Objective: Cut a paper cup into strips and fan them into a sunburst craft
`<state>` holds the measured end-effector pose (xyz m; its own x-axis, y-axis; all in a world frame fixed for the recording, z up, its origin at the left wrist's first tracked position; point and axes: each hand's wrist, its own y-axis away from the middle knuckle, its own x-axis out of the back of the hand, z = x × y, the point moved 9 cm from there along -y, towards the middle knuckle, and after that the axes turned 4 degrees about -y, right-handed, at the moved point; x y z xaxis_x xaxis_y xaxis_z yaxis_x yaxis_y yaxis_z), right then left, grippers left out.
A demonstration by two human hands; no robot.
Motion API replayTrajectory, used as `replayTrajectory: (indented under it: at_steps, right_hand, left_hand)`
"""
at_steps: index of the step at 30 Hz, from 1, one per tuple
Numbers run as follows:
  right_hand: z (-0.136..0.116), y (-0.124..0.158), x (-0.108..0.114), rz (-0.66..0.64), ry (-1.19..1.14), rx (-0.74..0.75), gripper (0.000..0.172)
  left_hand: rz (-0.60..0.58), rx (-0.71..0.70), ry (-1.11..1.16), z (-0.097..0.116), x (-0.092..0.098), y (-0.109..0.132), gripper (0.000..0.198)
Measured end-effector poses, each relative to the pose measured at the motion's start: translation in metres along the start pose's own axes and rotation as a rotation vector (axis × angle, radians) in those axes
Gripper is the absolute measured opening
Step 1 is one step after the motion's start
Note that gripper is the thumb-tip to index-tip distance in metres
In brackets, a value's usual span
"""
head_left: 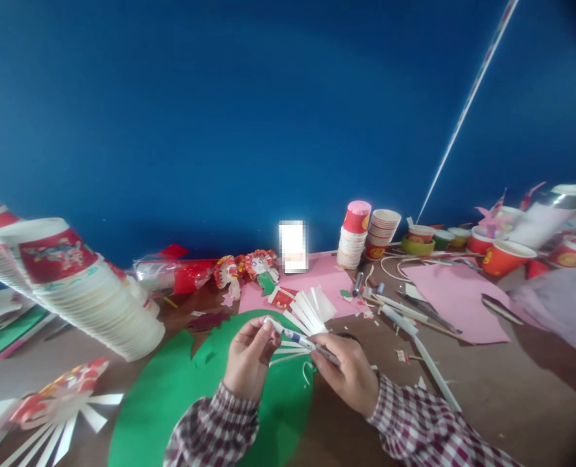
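My left hand (249,360) pinches the white cap end of a glue stick or marker (292,336) above a green paper circle (171,395). My right hand (349,376) grips the other end of that stick, along with a paper cup cut into white strips (310,311) that fan out behind it. Both hands are closed, with plaid sleeves reaching to the wrists.
A long stack of paper cups (88,292) lies at the left, and a cut cup with splayed strips (59,408) lies near the front left. Upright cup stacks (356,237), pink paper (456,295), scissors (429,311), paper dolls (259,266) and red cups (504,256) crowd the back and right against a blue wall.
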<state>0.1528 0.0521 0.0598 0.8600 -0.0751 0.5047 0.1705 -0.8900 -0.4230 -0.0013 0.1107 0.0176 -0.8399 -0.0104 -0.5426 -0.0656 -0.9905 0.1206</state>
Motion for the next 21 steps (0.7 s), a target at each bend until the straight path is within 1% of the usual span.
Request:
replayTrajectory:
  at_steps: [4, 8, 10, 14, 17, 21]
  right_hand:
    - [-0.004, 0.000, 0.001, 0.015, 0.032, 0.027, 0.019]
    - [-0.011, 0.001, 0.005, 0.036, 0.062, 0.018, 0.020]
    - [-0.017, 0.003, 0.007, 0.029, 0.071, 0.011, 0.019]
    - [-0.028, 0.010, 0.010, -0.016, 0.065, 0.000, 0.019]
    - [-0.032, 0.019, 0.010, -0.027, 0.034, -0.044, 0.017]
    - [-0.034, 0.029, 0.011, -0.017, -0.019, -0.149, 0.013]
  left_hand:
    - [-0.042, -0.025, -0.092, 0.001, -0.006, 0.004, 0.019]
    - [-0.003, -0.035, -0.208, 0.008, -0.007, 0.012, 0.023]
    - [0.002, -0.043, -0.256, 0.013, -0.008, 0.015, 0.024]
    - [-0.046, -0.065, -0.365, 0.022, -0.016, 0.023, 0.022]
    - [-0.065, -0.061, -0.407, 0.021, -0.019, 0.030, 0.020]
    - [-0.055, -0.014, -0.377, 0.011, -0.019, 0.040, 0.019]
